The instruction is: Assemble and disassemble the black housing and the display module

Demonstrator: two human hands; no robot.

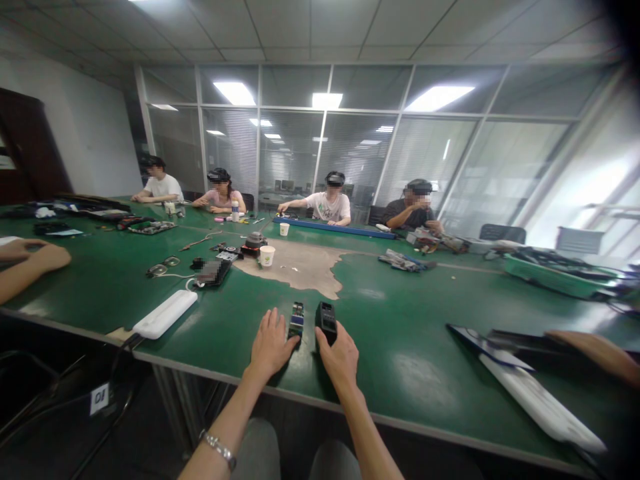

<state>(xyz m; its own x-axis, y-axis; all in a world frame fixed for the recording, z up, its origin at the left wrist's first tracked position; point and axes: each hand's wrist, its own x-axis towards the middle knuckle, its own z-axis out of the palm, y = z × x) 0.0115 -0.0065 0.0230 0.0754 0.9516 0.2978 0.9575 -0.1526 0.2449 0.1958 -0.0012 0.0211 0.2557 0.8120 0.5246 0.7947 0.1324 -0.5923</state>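
My left hand lies on the green table with its fingers stretched out and flat. Its thumb reaches the lower end of a narrow circuit board with a dark blue block in its middle. Whether the thumb presses on the board or rests beside it, I cannot tell. To the right of the board, my right hand grips a black handheld plastic case with openings near its top. Thumb and fingers wrap round its lower half, partly hiding it.
White power strips lie on both sides. Ahead are a paper cup, glasses, gloves and a worn bare patch. A green tray stands right. Other people's arms reach in; several people sit opposite.
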